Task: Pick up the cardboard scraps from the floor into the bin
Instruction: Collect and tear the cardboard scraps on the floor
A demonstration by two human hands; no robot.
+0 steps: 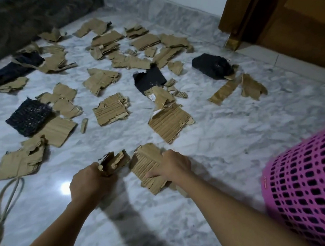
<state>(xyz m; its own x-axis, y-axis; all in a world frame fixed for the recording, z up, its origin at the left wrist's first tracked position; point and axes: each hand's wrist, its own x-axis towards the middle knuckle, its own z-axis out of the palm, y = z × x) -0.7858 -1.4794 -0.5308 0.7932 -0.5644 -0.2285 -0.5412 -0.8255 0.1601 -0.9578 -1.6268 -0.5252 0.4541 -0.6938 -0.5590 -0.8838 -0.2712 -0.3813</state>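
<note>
We hold 2 scraps: L/left hand (pixel 89 181) grips crumpled scrap (pixel 113 161), R/right hand (pixel 172 165) grips ribbed scrap (pixel 148 166). 1 pink bin (pixel 302 187) at right; 4 dark pieces (pixel 28 116) w/ approx. 20 loose scraps (pixel 111 111) on floor (pixel 224 138).

Only the two arms show. The left hand (pixel 88 181) and left forearm (pixel 56 230) are bare, uncovered right down to the near edge of the view. The right hand (pixel 172 165) and right forearm (pixel 232 211) are bare likewise, as far as the near right corner. Both hands are slightly blurred, so anything small worn on the fingers cannot be made out.
</note>
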